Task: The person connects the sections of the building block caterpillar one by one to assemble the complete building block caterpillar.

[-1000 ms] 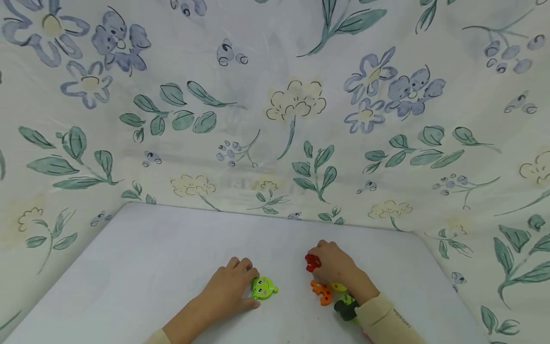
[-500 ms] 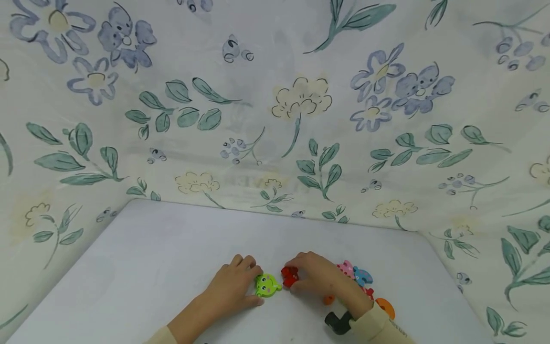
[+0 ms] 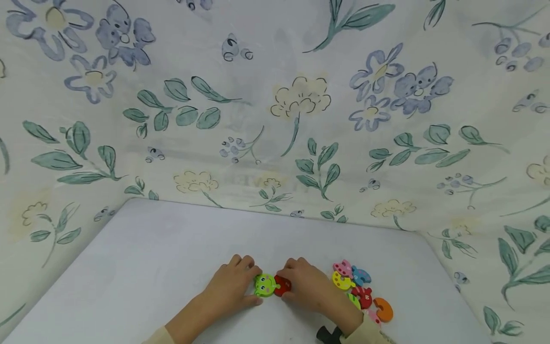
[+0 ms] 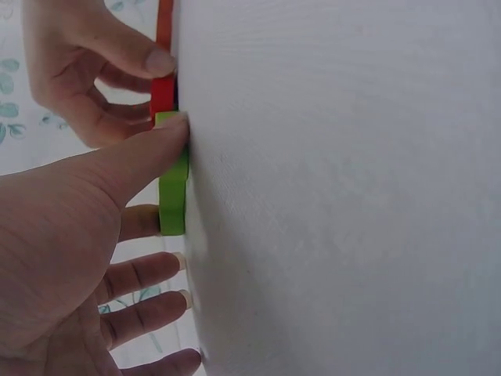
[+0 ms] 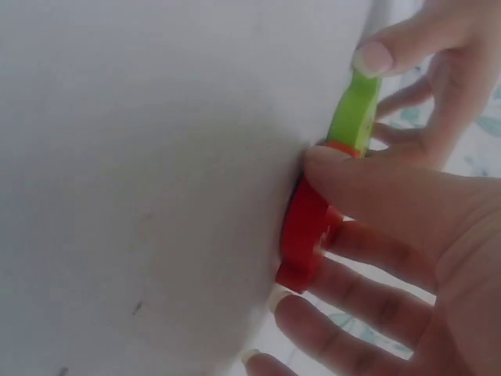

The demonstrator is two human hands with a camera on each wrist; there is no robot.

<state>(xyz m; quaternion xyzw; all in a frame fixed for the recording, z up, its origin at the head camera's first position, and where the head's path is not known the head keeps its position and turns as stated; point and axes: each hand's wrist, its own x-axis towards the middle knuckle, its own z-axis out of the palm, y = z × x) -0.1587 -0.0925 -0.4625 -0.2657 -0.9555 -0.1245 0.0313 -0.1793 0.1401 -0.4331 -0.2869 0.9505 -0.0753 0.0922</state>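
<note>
A green puzzle piece with a smiling face point(image 3: 264, 285) lies flat on the white tabletop point(image 3: 193, 243). My left hand point(image 3: 229, 286) holds it between thumb and index finger; the other fingers are spread in the left wrist view. Against its right side sits a red puzzle piece point(image 3: 282, 285), which my right hand point(image 3: 305, 285) pinches by its edges. The two pieces touch, and in the right wrist view the red piece point(image 5: 305, 227) meets the green one point(image 5: 355, 113) end to end. Whether they interlock I cannot tell.
Right of my right hand lies a cluster of several pieces, among them pink point(image 3: 342, 267), blue point(image 3: 361, 275), yellow point(image 3: 343, 281), red point(image 3: 363, 296) and orange point(image 3: 383, 309). A black object point(image 3: 328, 336) is partly under my right sleeve. Flowered cloth point(image 3: 240, 181) rises behind the table.
My right hand has brought the red piece leftward from near the cluster up against the green piece. The cluster is now uncovered. My left hand has stayed on the green piece.
</note>
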